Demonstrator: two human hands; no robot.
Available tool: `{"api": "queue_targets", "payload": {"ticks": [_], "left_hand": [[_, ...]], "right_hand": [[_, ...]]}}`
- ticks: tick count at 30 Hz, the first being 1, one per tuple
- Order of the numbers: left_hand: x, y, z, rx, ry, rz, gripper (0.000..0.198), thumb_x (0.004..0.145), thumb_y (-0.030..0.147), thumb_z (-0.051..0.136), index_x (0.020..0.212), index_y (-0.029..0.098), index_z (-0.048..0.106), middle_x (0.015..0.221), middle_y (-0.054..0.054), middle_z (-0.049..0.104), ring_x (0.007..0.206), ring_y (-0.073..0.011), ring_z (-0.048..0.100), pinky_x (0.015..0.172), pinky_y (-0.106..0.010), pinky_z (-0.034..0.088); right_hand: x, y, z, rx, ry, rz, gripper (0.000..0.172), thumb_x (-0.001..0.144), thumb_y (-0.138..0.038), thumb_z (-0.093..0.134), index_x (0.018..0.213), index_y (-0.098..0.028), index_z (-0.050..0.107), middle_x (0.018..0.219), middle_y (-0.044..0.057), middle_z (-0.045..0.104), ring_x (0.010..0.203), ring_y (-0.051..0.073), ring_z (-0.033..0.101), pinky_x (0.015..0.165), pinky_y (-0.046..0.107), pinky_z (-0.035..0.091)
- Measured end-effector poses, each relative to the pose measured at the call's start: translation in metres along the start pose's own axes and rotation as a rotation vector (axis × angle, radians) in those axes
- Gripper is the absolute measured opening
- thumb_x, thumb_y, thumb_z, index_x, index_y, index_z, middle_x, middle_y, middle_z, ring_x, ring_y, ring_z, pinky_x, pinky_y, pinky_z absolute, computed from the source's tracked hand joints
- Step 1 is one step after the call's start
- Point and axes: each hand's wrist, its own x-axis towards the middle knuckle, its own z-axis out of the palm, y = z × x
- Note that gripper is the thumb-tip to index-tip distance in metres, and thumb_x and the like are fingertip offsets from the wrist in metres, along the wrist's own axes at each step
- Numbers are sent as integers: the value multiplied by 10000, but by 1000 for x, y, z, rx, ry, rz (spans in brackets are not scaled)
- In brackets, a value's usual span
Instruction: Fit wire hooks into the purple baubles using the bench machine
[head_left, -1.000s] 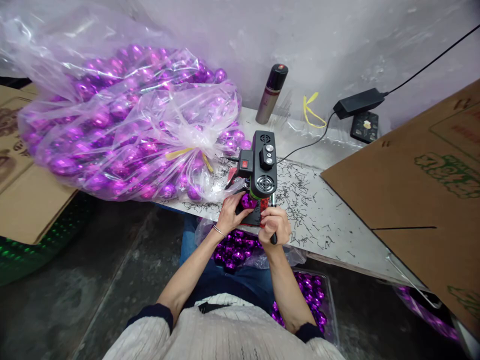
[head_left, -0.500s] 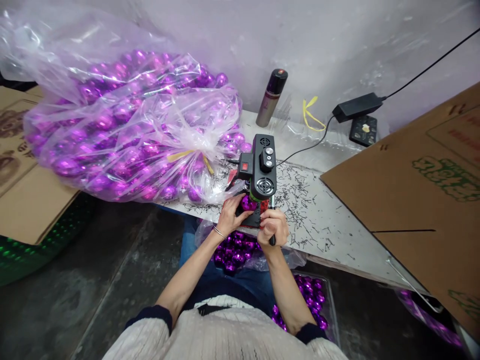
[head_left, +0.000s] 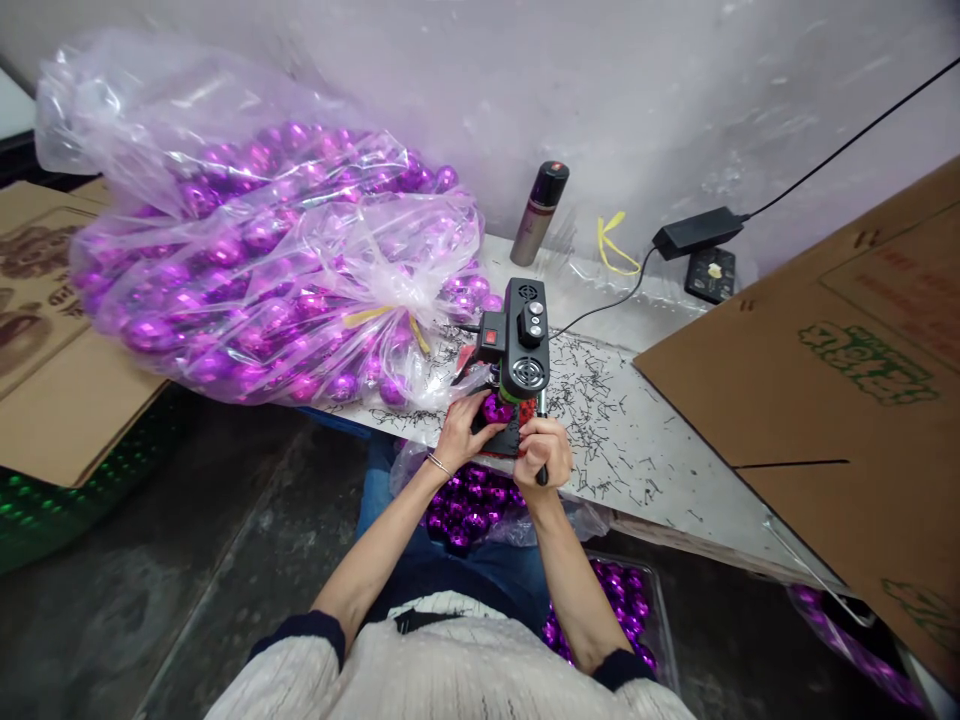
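A small black machine (head_left: 522,340) with a red switch and round buttons stands at the near edge of the white table (head_left: 645,440). Under its head sits a shiny purple ball (head_left: 495,408). My left hand (head_left: 461,432) is closed around that ball from the left. My right hand (head_left: 544,452) is wrapped round a thin dark lever (head_left: 541,440) at the machine's right side. A clear bag of purple balls (head_left: 469,497) lies in my lap just below both hands.
A big clear plastic bag full of purple balls (head_left: 255,270) fills the table's left half. Black wire scraps (head_left: 600,400) litter the table. A spray can (head_left: 539,198), a power adapter (head_left: 696,231) and cardboard sheets (head_left: 840,400) are also here. A tray of purple balls (head_left: 626,600) sits at my lower right.
The view has shifted slightly, moving the scene a little left and down. Both hands stay at the machine, in the same grips.
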Motion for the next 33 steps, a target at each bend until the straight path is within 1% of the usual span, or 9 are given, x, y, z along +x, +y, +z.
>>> {"api": "queue_targets", "payload": {"ticks": [9,16,19,22,23,25,28,30,33], "left_hand": [[-3,-3,3,14,16,17,584,903,550,660,1348,179,590,1284,-164,689,1211,-306,653,1064,-495,497],[-1,0,0,51,54,94,603,901,526,678,1385,186,562,1269,-162,697,1195,-300,667,1072,-511,501],[-34,8,-6,70,101,229,671,891,508,700,1455,203,499,1318,-158,677,1250,-292,644,1094,-495,503],[-98,4,-7,28,-119,310,768,829,573,741,1475,243,489,1362,-136,658,1264,-277,644,1060,-425,550],[-119,-2,-5,21,-236,244,756,826,588,737,1463,251,507,1361,-127,660,1248,-272,656,1043,-407,564],[-152,-20,2,71,-417,-72,648,865,544,714,1422,254,551,1322,-117,682,1198,-271,685,1017,-406,579],[-164,-54,22,166,-488,-542,546,888,388,711,1386,212,572,1352,-145,657,1253,-322,649,1057,-475,540],[-154,-72,38,153,-479,-663,538,858,308,735,1360,192,582,1415,-164,609,1335,-354,581,1114,-509,482],[-136,-85,61,87,-472,-695,443,846,269,739,1261,158,633,1392,-192,612,1341,-380,566,1122,-496,459]], "right_hand": [[1,1,0,-10,-36,-110,269,1008,-223,387,764,-225,498,745,7,584,639,125,572,609,284,495],[44,-28,-12,30,-36,138,290,965,-125,440,699,-217,514,664,-8,571,677,140,614,626,293,457],[60,-37,-16,50,-50,193,288,961,-120,456,697,-217,517,669,-10,588,680,139,612,637,295,447],[57,-37,-17,52,-74,178,279,957,-109,452,710,-218,522,687,-10,598,696,138,613,641,293,438],[54,-35,-17,50,-78,166,277,955,-106,449,713,-219,524,688,-10,598,698,138,613,641,293,436],[47,-33,-16,48,-76,143,276,952,-100,444,717,-220,526,686,-11,594,700,140,616,642,294,436],[41,-29,-15,51,-68,123,274,948,-91,445,720,-220,525,662,-18,572,704,143,624,640,292,443],[39,-28,-14,43,-57,112,273,950,-98,448,720,-221,525,639,-23,556,705,147,629,638,292,448],[36,-26,-13,9,-30,111,275,963,-129,444,720,-221,533,650,-15,570,692,147,628,627,296,453]]}}
